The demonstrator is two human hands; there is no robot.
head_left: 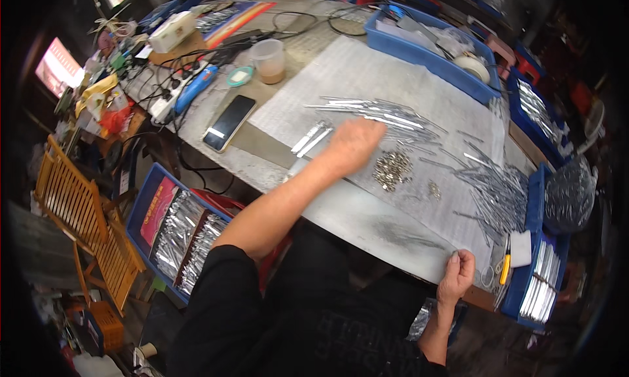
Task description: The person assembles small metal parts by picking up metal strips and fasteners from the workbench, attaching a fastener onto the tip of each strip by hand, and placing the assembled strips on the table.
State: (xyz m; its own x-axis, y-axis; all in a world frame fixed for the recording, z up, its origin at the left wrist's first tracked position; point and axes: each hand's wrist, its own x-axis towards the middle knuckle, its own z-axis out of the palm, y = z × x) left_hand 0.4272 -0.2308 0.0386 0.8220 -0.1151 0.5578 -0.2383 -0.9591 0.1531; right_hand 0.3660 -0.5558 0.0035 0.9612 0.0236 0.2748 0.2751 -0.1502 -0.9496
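Observation:
My left hand (357, 143) reaches across the table with its fingers curled together. It is at the near side of a loose pile of thin silvery metal strips (400, 118); what its fingers hold, if anything, is hidden. Just to its right is a heap of small shiny metal pieces (392, 170), with a smaller cluster (434, 190) beside it. A few short flat strips (310, 140) lie left of the hand. By the table's near right edge, my right hand (457, 276) is closed, thumb against fingers; I cannot make out anything in it. A larger pile of grey strips (491, 192) lies beyond it.
A white sheet (314, 82) covers part of the table (354, 213). Blue bins (452, 75) stand at the back and right. Left are a phone (229, 123), a plastic cup (268, 61), cables and a blue tool (195, 89). Yellow-handled cutters (505, 269) lie near the right hand.

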